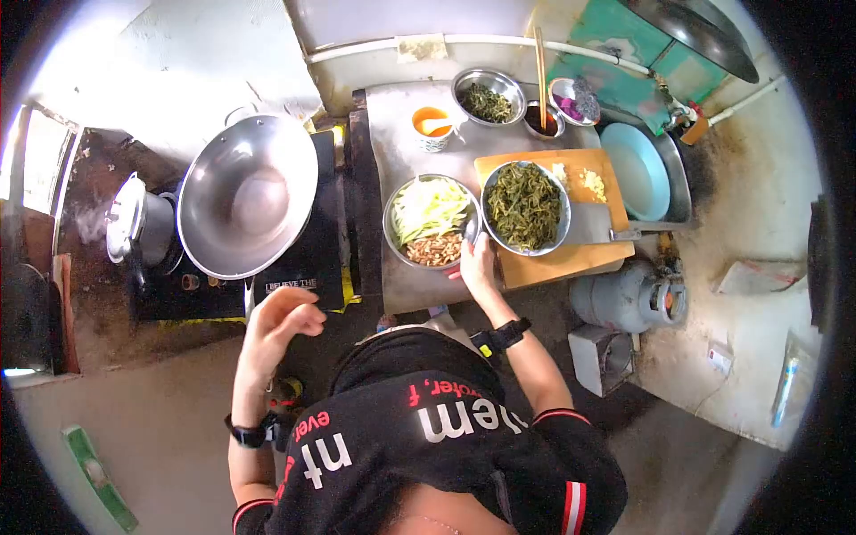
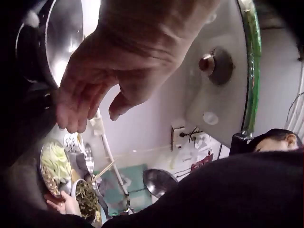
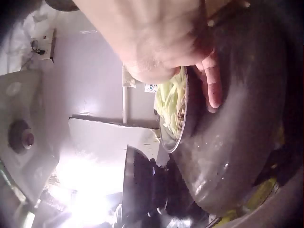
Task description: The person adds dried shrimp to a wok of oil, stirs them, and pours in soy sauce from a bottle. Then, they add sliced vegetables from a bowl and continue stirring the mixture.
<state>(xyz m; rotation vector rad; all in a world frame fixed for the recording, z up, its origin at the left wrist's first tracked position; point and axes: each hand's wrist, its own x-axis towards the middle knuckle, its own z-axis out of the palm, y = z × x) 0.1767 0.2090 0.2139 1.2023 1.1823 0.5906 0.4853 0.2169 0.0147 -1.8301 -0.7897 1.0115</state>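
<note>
A metal bowl (image 1: 387,225) (image 3: 169,143) stands on the counter, holding pale green shreds (image 1: 430,209) (image 3: 169,97) and brown chopped pieces (image 1: 434,251). My right hand (image 1: 477,267) (image 2: 70,205) (image 3: 166,45) grips its near right side, thumb at the rim and fingers on the outer wall. Held in the air to the lower right of an empty wok (image 1: 259,203), my left hand (image 1: 283,323) (image 2: 128,61) has loosely curled fingers with nothing in them. The wok's handle points toward that hand.
A bowl of dark green strips (image 1: 526,207) and a cleaver (image 1: 588,223) lie on the wooden board (image 1: 526,272). A steaming pot (image 1: 156,223) stands left of the wok. Behind are an orange-rimmed cup (image 1: 432,138) and smaller bowls; a gas cylinder (image 1: 611,299) stands right.
</note>
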